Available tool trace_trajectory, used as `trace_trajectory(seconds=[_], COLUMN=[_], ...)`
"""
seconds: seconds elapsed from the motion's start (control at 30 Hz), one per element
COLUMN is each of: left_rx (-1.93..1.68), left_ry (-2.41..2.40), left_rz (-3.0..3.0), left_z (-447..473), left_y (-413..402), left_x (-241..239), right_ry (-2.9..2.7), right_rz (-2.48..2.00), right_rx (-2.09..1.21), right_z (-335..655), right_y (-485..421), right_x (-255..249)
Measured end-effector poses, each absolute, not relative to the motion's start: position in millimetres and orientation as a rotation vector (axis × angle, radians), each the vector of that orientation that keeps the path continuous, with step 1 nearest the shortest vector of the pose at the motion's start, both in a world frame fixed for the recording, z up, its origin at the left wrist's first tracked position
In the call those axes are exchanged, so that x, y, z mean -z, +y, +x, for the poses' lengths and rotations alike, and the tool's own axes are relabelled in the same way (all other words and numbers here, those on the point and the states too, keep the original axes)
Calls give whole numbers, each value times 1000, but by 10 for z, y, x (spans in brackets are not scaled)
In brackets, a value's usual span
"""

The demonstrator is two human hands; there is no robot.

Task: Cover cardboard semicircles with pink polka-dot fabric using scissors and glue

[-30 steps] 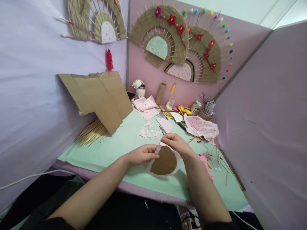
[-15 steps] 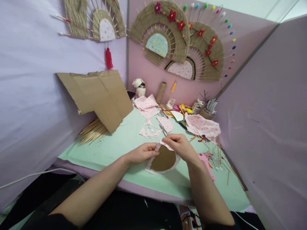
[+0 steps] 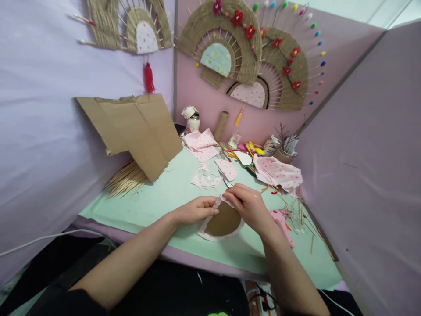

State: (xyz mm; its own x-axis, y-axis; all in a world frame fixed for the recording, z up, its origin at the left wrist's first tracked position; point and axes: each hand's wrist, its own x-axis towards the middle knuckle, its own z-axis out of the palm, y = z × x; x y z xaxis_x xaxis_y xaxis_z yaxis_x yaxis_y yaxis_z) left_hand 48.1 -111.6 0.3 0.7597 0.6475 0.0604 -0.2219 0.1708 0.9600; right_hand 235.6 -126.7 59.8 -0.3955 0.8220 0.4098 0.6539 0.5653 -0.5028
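Note:
A half-round cardboard piece [image 3: 223, 221] with a fabric border lies tilted between my hands, its brown side up. My left hand [image 3: 199, 210] pinches its upper left edge, thumb on top. At the top corner, my right hand [image 3: 245, 204] presses the pale dotted fabric edge [image 3: 226, 201] with closed fingertips. Just beyond my right hand are scissors [image 3: 226, 180], their handles partly hidden by it. A dotted pink fabric-covered piece [image 3: 226, 169] and torn fabric scraps [image 3: 205, 181] lie past them.
Cardboard [image 3: 144, 131] leans over a bundle of thin sticks [image 3: 128, 177] at left. Crumpled pink fabric [image 3: 278, 173], a pink glue gun [image 3: 283, 226] and loose sticks lie at right. Twine fans [image 3: 243, 57] hang on the back wall.
My right fingers have curled in closer over the top corner of the cardboard piece, uncovering more of the scissors. The piece has shifted slightly left; my left hand keeps its pinch.

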Motion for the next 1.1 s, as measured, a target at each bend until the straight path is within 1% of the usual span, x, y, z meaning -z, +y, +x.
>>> trace_trajectory(seconds=[0.1, 0.2, 0.43, 0.63, 0.7, 0.97, 1.03, 1.1], left_rx=[-650, -656, -682, -698, -687, -664, -670, -678], left_ry=[404, 402, 411, 427, 457, 441, 440, 428], left_rz=[1256, 1276, 1333, 1302, 1315, 1316, 1319, 1275], left_z=[482, 484, 487, 478, 474, 476, 472, 467], left_y=[-1125, -1133, -1115, -1100, -1103, -1088, -1080, -1074], left_x=[-23, -40, -21, -3, -10, 31, 52, 69], right_ry=[-2196, -2214, -2205, -2132, -2117, -2075, -2060, -2024], right_rz=[-1165, -1140, -1177, -1174, -1161, -1185, -1191, -1179], right_rx=[-238, -224, -354, -587, -611, -415, -482, -672], right_z=[2358, 2366, 2358, 2361, 2360, 2271, 2296, 2364], right_y=[-1291, -1301, -1342, -1296, -1253, -1215, -1206, -1173], right_x=[-559, -548, -616, -682, -661, -540, -552, -562])
